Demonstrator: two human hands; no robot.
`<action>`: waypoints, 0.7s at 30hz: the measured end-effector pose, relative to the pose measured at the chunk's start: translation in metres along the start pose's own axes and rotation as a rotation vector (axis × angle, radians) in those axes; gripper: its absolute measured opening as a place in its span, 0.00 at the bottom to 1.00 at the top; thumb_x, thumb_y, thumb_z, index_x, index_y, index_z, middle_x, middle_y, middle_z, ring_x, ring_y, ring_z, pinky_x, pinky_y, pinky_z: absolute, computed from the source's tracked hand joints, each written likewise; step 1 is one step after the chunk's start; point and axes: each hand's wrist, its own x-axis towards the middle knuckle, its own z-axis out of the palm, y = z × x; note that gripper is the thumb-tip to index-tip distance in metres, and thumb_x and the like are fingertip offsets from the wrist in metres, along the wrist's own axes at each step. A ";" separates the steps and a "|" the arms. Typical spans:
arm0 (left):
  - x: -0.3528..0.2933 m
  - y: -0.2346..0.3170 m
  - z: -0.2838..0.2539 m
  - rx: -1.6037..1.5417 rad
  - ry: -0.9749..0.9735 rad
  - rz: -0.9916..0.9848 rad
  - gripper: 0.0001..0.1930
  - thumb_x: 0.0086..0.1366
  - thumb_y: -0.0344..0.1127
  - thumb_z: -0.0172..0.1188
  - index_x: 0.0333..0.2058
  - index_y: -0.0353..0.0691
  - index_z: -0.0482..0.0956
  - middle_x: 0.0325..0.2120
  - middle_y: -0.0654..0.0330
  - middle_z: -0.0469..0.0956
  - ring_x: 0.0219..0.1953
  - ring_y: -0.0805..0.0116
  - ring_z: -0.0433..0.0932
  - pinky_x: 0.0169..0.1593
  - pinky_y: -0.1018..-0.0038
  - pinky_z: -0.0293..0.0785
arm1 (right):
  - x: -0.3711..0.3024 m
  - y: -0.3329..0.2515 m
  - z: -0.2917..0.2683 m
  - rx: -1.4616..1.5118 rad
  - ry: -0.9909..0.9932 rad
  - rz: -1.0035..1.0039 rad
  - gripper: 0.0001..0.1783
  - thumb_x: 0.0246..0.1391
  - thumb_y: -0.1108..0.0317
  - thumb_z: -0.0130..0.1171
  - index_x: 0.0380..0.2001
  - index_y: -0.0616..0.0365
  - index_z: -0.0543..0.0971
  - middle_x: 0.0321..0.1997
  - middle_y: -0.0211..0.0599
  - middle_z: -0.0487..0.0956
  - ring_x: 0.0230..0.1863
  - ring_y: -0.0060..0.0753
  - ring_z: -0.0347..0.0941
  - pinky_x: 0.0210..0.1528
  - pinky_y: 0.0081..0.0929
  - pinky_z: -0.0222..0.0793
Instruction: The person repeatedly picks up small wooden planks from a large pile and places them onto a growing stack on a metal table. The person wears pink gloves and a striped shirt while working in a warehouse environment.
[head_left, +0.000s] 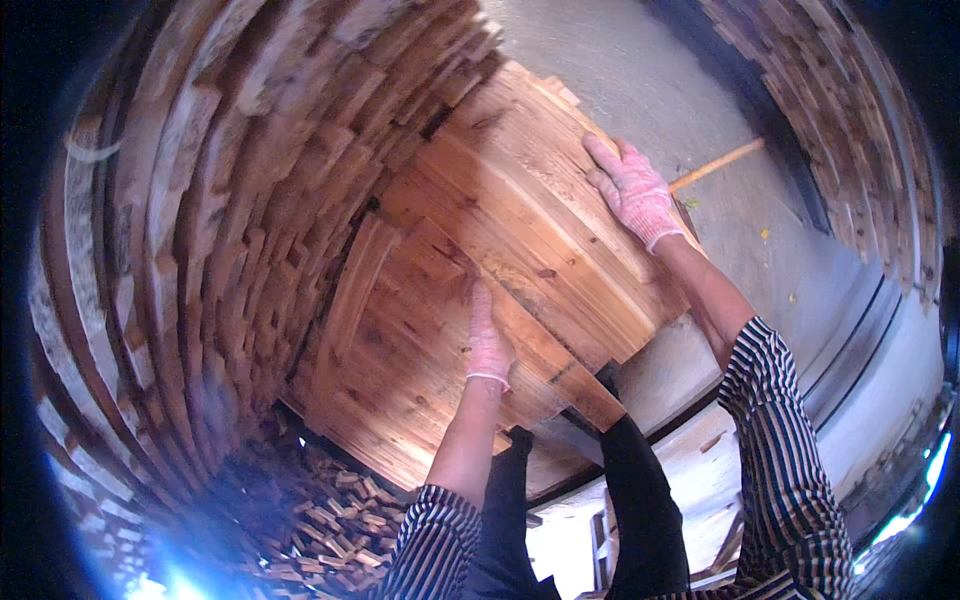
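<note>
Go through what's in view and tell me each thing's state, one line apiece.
Boards: lying side by side, ends uneven
Left hand: gloved, on the boards, blurred
Right hand: gloved, spread at the boards' outer edge
Left stack: piled in layers
Right stack: piled in layers
Small pieces: heaped loosely
Stick: jutting out beyond the right hand

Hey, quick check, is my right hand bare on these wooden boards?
No, the right hand wears a pinkish knit glove that ends at the wrist, against the wooden boards.
</note>
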 end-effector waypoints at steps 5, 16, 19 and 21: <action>0.004 0.003 0.008 -0.080 -0.013 -0.080 0.42 0.71 0.66 0.52 0.73 0.43 0.59 0.73 0.61 0.59 0.73 0.62 0.57 0.75 0.66 0.52 | 0.000 0.017 -0.003 -0.084 0.074 -0.014 0.34 0.66 0.51 0.56 0.74 0.33 0.63 0.72 0.60 0.64 0.70 0.64 0.63 0.71 0.49 0.62; -0.120 0.024 -0.025 -0.731 0.115 -0.064 0.49 0.67 0.78 0.45 0.70 0.42 0.63 0.70 0.58 0.65 0.69 0.59 0.65 0.72 0.63 0.59 | -0.146 -0.221 0.024 -0.144 -0.641 -0.584 0.44 0.50 0.45 0.70 0.69 0.41 0.67 0.64 0.52 0.72 0.61 0.55 0.72 0.61 0.51 0.71; -0.143 0.003 -0.127 -0.240 0.326 0.114 0.49 0.67 0.77 0.44 0.71 0.42 0.61 0.70 0.55 0.65 0.68 0.58 0.65 0.70 0.62 0.61 | -0.123 -0.264 0.027 -0.323 -0.648 -0.818 0.41 0.52 0.49 0.69 0.69 0.43 0.68 0.62 0.47 0.75 0.59 0.54 0.73 0.59 0.50 0.71; -0.133 0.028 -0.203 0.604 0.568 0.240 0.46 0.68 0.73 0.44 0.72 0.42 0.60 0.68 0.53 0.67 0.64 0.58 0.68 0.67 0.62 0.64 | -0.086 -0.261 0.045 -0.438 -0.487 -0.963 0.39 0.53 0.53 0.68 0.68 0.44 0.70 0.61 0.45 0.76 0.59 0.53 0.73 0.59 0.50 0.70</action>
